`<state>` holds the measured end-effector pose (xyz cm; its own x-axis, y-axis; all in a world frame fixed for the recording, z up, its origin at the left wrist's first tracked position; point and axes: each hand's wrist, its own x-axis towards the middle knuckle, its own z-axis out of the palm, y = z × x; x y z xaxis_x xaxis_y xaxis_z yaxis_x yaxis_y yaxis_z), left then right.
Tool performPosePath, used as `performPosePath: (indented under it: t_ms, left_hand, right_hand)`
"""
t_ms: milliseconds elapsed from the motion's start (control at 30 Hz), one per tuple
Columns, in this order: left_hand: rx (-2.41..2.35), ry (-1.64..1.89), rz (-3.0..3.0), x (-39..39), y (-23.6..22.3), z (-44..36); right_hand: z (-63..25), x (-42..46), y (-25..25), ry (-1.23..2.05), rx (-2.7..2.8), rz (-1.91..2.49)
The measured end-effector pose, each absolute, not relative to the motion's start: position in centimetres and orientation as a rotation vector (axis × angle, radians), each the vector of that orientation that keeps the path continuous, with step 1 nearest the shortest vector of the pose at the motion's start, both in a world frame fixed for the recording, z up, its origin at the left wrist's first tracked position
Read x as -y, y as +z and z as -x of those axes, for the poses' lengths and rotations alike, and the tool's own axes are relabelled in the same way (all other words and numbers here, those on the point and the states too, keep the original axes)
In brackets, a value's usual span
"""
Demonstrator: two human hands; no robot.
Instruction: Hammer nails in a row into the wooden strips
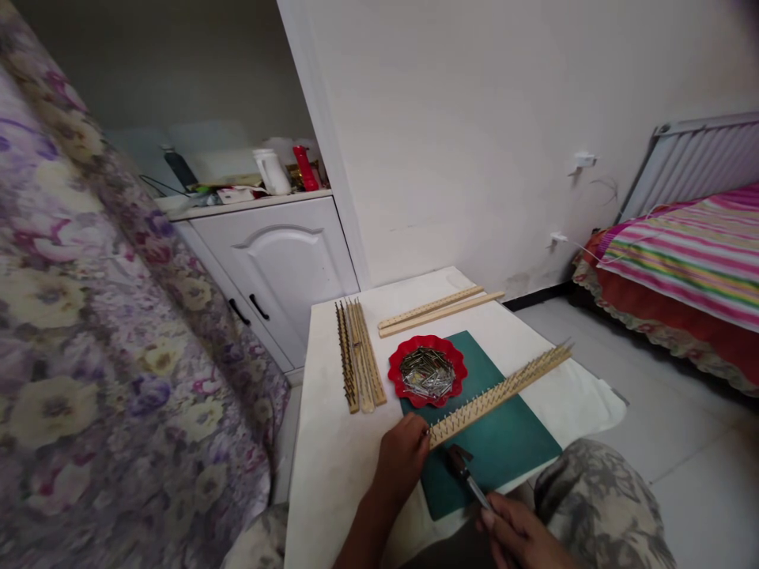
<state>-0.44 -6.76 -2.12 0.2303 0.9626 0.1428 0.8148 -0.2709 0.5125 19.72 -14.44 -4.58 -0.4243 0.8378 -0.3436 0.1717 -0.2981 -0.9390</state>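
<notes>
My left hand (403, 454) has its fingers closed at the near left end of a wooden strip (498, 397) studded with upright nails. Whether the fingertips pinch a nail or the strip itself, I cannot tell. My right hand (513, 525) is wrapped round the handle of a hammer (471, 482); the dark head hovers just below the strip's near end, apart from it. Under the strip lies a green mat (504, 462). A red scalloped dish (396, 386) filled with loose nails stands at the mat's upper left.
Several nail-studded strips (363, 359) lie at the table's left. Two wooden strips (439, 310) lie along the back of the white-covered table (332, 474). A floral curtain (148, 356), a white cabinet (285, 269) and a bed (700, 237) surround it.
</notes>
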Motion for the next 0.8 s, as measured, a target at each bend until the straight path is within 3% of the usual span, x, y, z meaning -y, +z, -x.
performPosePath:
  t_ms: [267, 567, 800]
  left_hand:
    - [-1.682, 0.848, -1.988, 7.1, -3.1, 0.3]
    - [-1.654, 0.938, -1.932, 7.0, -4.2, 0.2]
    - [-1.647, 0.955, -1.892, 7.0, -4.3, 0.3]
  right_hand:
    - [-19.8, 14.7, -4.7, 1.76, 1.389, 1.235]
    - [-18.2, 12.6, 0.7, 1.66, 1.493, 1.199]
    - [-16.4, 11.5, 0.1, 1.663, 1.562, 1.213]
